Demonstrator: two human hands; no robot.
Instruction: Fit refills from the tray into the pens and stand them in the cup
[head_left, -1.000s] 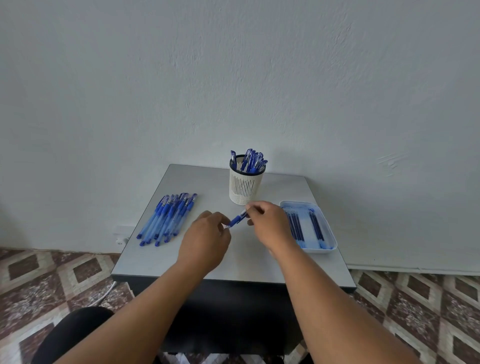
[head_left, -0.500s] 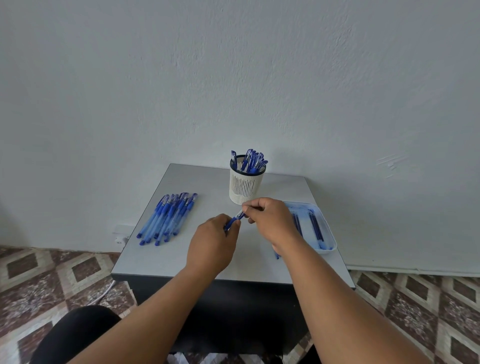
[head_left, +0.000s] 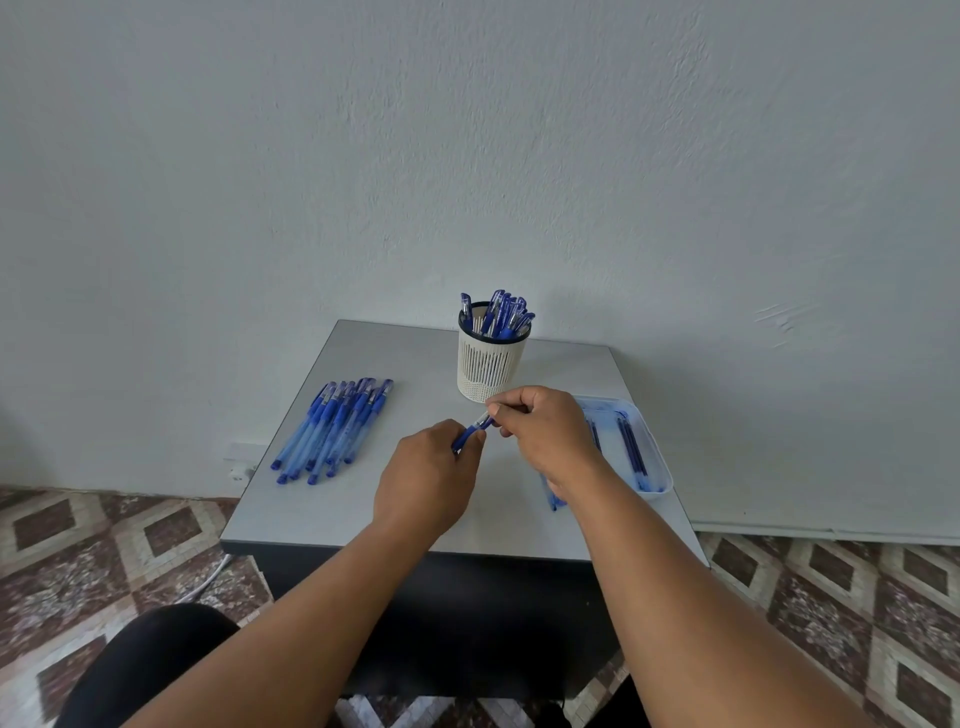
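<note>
**Both hands on one pen, mid-table**

Your left hand (head_left: 423, 480) and right hand (head_left: 545, 436) meet over the middle of the table (head_left: 322, 509), just in front of the cup (head_left: 492, 366). Between them you've got one blue pen (head_left: 471, 432), slanted, upper end toward the right hand. Left fingers are curled round its lower part; right thumb & forefinger pinch the pale tip end. A pen-like blue piece (head_left: 550, 496) pokes out below your right wrist, by the tray's near-left corner. Can't tell if it's the same pen's back end or a separate part; your forearm hides the link.

Cup: white, slotted sides, dark rim, at the back centre of the table, near the wall (head_left: 467, 156). It stands upright w/ a bunch of capped blue pens (head_left: 501, 314) in it, leaning mostly right.

Tray (head_left: 657, 467): pale blue, shallow, on the right side of the table, partly behind your right hand. A few dark refills (head_left: 631, 449) lie lengthwise inside, approx. parallel.

Left side of the table: a row of blue pens (head_left: 332, 431) lying flat, side by side, touching, caps toward the wall.

Below the table edge: patterned floor tiles (head_left: 78, 545) either side, dark-clothed knee (head_left: 150, 660) bottom left.
</note>
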